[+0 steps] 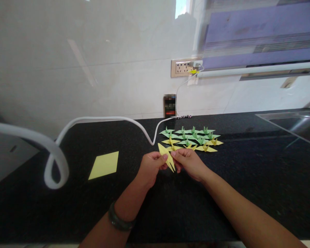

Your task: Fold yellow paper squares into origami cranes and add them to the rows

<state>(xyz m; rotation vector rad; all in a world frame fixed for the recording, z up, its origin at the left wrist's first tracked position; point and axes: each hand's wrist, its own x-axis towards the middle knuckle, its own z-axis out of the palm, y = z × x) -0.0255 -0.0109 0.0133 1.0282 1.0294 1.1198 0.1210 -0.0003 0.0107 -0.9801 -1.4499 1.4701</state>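
Observation:
Both hands pinch one folded yellow paper piece just above the black countertop. My left hand grips its lower left side with closed fingers. My right hand holds its right side, fingers closed too. The piece is long and pointed, tilted up to the left. A dark band sits on my left wrist.
Several finished green and yellow paper cranes lie in rows just beyond my hands. A flat yellow paper square lies to the left. A white cable loops across the counter to a wall socket. A sink is at right.

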